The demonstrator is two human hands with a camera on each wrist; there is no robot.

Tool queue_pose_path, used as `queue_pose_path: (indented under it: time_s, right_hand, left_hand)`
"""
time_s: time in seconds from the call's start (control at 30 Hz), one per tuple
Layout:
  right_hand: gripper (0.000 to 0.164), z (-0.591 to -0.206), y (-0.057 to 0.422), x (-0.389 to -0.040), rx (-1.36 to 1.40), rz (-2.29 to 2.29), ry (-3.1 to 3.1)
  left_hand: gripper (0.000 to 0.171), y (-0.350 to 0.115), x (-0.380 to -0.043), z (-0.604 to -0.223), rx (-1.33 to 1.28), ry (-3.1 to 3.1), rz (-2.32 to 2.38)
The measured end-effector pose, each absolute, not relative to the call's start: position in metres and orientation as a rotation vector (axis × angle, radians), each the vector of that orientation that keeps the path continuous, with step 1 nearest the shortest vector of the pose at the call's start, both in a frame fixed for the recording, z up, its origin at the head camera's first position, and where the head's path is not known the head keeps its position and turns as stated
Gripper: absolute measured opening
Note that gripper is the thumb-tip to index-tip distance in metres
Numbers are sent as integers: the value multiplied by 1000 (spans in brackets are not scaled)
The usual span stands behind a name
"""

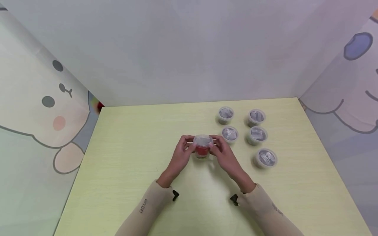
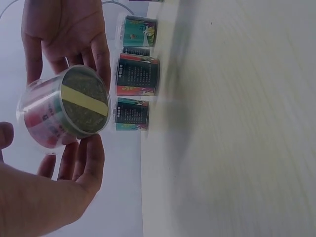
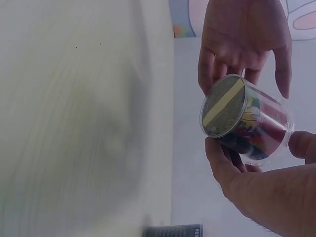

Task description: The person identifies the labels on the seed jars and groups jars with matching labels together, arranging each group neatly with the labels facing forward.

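Note:
A clear plastic lidded cup with a red printed label is held above the table between both hands. My left hand grips its left side and my right hand its right side, with thumbs near the lid. From the left wrist, the round base of the cup shows dark greenish contents and a pale yellow strip across it. The right wrist view shows a colourful printed pattern on the cup's side, tilted with its base toward the table.
Several similar lidded cups stand on the table right of the hands, among them a back-left cup, a middle cup and a front-right cup. The pale wooden table meets a plain wall behind. Cartoon-printed curtains flank it.

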State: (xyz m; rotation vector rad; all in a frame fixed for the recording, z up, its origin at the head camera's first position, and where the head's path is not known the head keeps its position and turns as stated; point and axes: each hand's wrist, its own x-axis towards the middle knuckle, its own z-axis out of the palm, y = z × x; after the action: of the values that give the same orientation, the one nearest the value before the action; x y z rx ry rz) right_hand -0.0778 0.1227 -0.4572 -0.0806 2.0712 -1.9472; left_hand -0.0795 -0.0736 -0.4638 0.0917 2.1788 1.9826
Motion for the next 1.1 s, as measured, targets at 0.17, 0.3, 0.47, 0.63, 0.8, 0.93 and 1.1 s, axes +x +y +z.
queue_pose_path:
  time_s: [0.17, 0.3, 0.47, 0.63, 0.8, 0.93, 1.1]
  right_hand:
    - [42, -460, 125, -78, -86, -1976, 2014]
    - [43, -460, 126, -79, -101, -1987, 2000]
    - [43, -460, 124, -79, -114, -1993, 2021]
    - [41, -459, 122, -79, -107, -1985, 2085]
    - [44, -458, 118, -78, -98, -1910, 2179]
    - [47, -458, 115, -79, -70, -1864, 2216]
    - [47, -458, 115, -79, -62, -1854, 2216]
  left_hand:
    - [37, -76, -81, -463, 52, 2136, 1967]
    - [44, -77, -81, -464, 71, 2101, 1942]
    - [46, -77, -79, -465, 93, 2113, 1940]
    - [46, -74, -78, -465, 29, 2179, 1974]
    - [43, -70, -76, -462, -20, 2216, 2010]
    - [42, -67, -73, -461, 0, 2254, 2000]
    - [41, -67, -71, -460, 21, 2280, 1972]
